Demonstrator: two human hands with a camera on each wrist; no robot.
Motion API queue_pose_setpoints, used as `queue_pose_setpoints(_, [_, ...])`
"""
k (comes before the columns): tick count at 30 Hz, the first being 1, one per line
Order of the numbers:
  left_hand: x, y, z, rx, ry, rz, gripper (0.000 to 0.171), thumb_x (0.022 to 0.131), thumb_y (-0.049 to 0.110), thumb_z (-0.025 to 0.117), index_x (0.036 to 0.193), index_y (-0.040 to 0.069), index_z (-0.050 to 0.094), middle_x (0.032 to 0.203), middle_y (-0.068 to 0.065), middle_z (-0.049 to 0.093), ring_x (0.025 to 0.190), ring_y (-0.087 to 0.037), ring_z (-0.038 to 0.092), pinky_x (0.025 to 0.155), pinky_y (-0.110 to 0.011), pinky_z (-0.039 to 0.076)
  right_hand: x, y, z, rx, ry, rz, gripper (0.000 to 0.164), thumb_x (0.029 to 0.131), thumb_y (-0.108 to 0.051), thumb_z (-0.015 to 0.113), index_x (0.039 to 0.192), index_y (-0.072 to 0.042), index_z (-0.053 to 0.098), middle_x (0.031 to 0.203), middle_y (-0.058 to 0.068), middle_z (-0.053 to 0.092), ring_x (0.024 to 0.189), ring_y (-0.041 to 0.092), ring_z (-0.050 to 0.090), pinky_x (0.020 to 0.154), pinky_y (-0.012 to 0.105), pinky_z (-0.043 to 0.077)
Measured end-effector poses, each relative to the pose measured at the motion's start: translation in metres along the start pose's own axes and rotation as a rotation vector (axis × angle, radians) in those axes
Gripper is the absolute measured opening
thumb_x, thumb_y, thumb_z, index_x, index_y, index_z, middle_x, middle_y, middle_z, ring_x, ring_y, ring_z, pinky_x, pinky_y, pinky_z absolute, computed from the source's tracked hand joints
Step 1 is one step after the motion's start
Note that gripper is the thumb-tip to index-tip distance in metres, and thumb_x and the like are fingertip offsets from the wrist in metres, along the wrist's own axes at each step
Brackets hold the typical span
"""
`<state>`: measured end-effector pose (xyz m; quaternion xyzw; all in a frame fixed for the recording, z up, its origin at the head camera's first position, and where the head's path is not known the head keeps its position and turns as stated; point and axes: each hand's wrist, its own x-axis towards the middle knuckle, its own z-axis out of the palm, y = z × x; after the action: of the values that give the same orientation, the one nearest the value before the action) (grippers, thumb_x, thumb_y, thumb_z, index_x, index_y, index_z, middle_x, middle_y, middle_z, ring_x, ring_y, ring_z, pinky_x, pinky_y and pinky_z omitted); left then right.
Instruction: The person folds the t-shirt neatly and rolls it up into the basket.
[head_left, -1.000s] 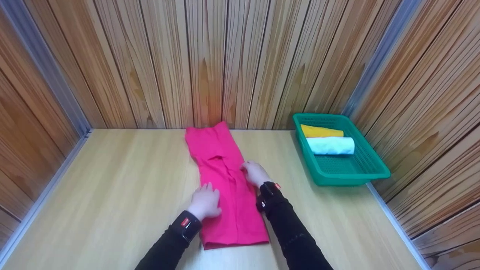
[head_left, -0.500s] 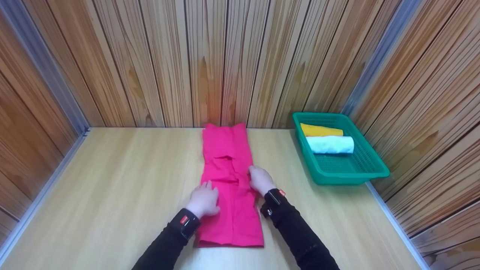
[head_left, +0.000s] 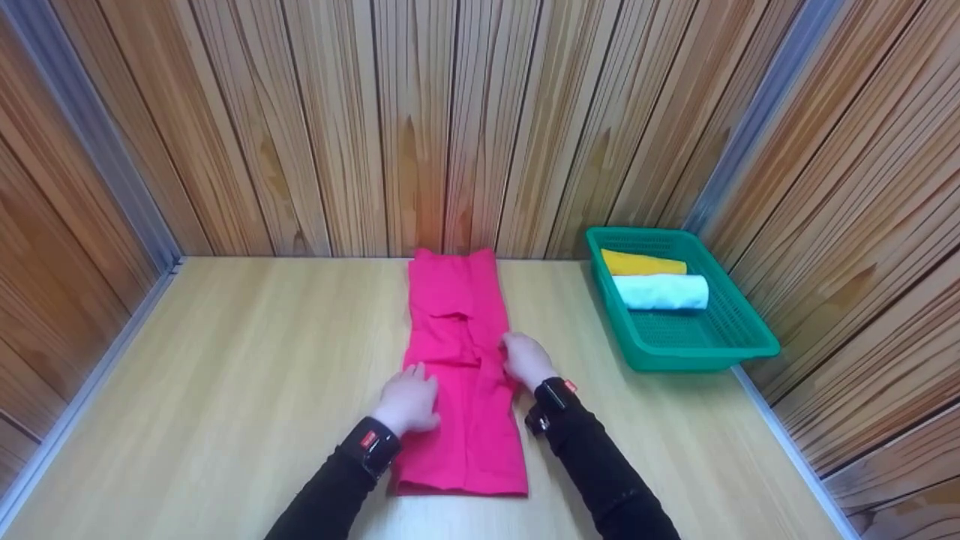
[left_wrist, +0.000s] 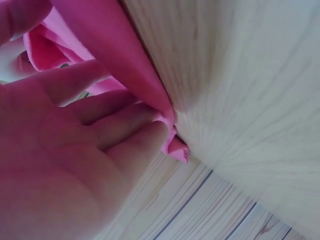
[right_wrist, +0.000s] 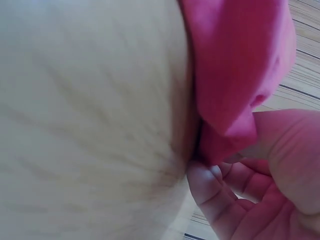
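A bright pink folded garment lies lengthwise on the table, its far end near the back wall and creases across its middle. My left hand rests on its left edge. In the left wrist view the fingers are fairly straight and touch the cloth. On the opposite edge, my right hand pinches the fabric between thumb and curled fingers, as the right wrist view shows at the cloth edge. What kind of garment it is cannot be told.
A green plastic basket stands at the back right against the side wall. Inside are a rolled white cloth and a yellow cloth. Wood-patterned walls enclose the pale table at the back and sides.
The garment's far end has swung to the right, so it now lies straighter. My right hand has moved slightly right with its edge; the left hand has barely moved.
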<state>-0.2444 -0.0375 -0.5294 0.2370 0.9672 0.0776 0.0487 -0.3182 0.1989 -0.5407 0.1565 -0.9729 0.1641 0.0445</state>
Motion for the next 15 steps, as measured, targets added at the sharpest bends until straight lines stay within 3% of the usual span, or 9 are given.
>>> queue_pose_setpoints(11, [0.017,-0.003,-0.003,-0.054,-0.017,0.007,0.060,0.080,0.024,0.071,0.126,-0.012,0.058,0.137,-0.036,0.047,0.132,-0.047,0.043,0.109,-0.050,0.037,0.018,0.007,0.003,0.002,-0.017,0.072,0.023,0.079,0.007,0.068,0.101,-0.001,0.067,0.099,0.016,0.067,0.098,0.034,0.064,0.088,0.045,0.051])
queue_pose_setpoints(12, [0.021,-0.008,0.003,-0.062,0.004,0.024,0.060,0.081,0.025,0.070,0.126,-0.012,0.057,0.137,-0.037,0.047,0.132,-0.048,0.043,0.109,-0.049,0.036,0.020,0.008,0.004,0.006,-0.016,0.077,0.022,0.080,0.007,0.067,0.101,-0.001,0.068,0.099,0.016,0.067,0.098,0.034,0.064,0.088,0.045,0.051])
queue_pose_setpoints(15, [0.022,-0.008,0.002,-0.085,0.013,0.029,0.059,0.080,0.023,0.071,0.125,-0.013,0.057,0.136,-0.037,0.047,0.131,-0.049,0.043,0.110,-0.049,0.035,0.022,0.010,0.005,0.008,-0.002,0.075,0.022,0.080,0.007,0.067,0.101,-0.001,0.068,0.099,0.016,0.067,0.098,0.034,0.064,0.089,0.044,0.050])
